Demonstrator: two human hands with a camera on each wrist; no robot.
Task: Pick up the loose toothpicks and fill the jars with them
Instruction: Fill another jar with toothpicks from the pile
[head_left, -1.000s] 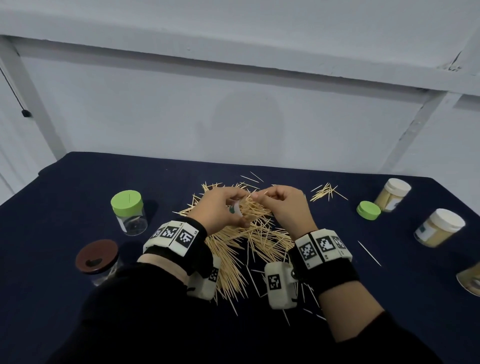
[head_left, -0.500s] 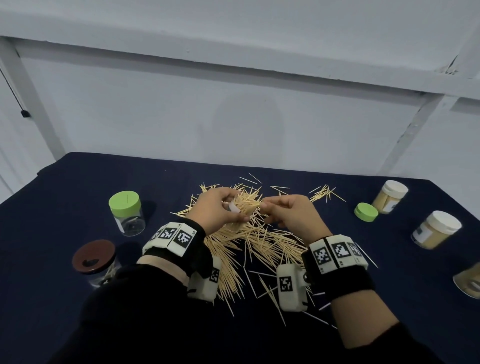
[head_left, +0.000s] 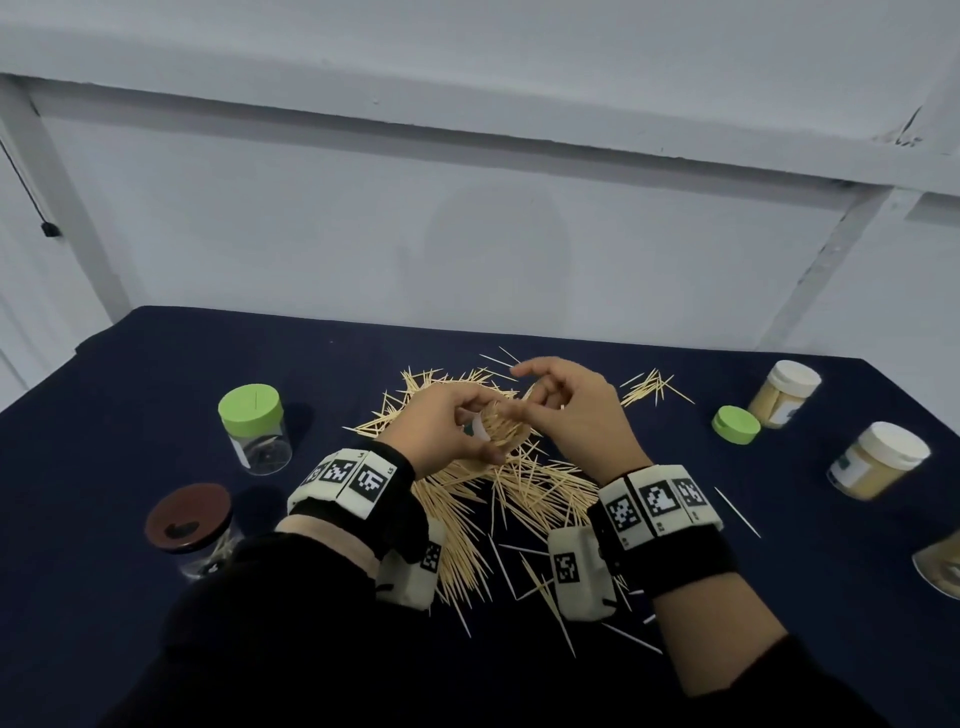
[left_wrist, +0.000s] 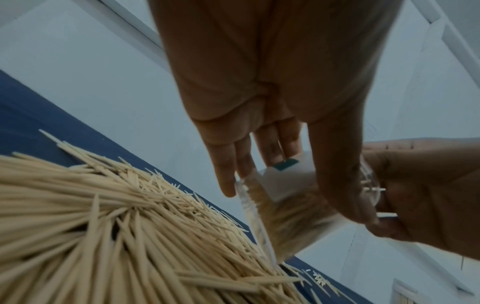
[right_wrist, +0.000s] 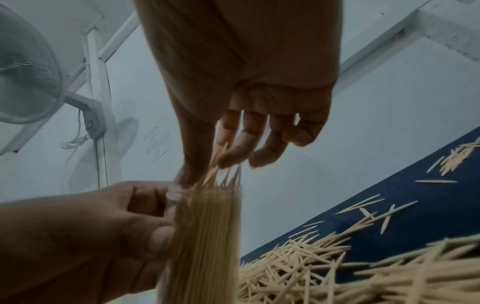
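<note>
Loose toothpicks (head_left: 524, 493) lie heaped on the dark blue table (head_left: 156, 374) under both hands. My left hand (head_left: 475, 434) grips a small clear jar (head_left: 498, 428), tilted and packed with toothpicks; its label shows in the left wrist view on the jar (left_wrist: 285, 201). My right hand (head_left: 519, 395) is at the jar's mouth. In the right wrist view its thumb and index finger (right_wrist: 228, 157) pinch a few toothpicks that stick out of the jar (right_wrist: 207, 236). The other right fingers are spread. The pile (right_wrist: 337, 267) lies below.
A green-lidded jar (head_left: 254, 431) and a brown-lidded jar (head_left: 189, 525) stand at the left. To the right are a loose green lid (head_left: 735, 424), two white-lidded full jars (head_left: 784, 392) (head_left: 878, 460) and another jar (head_left: 943, 564) at the edge. A small toothpick cluster (head_left: 652, 387) lies far right.
My right hand has come up from the pile to the jar's mouth and its fingers have spread. My left hand keeps hold of the jar and has tipped it a little.
</note>
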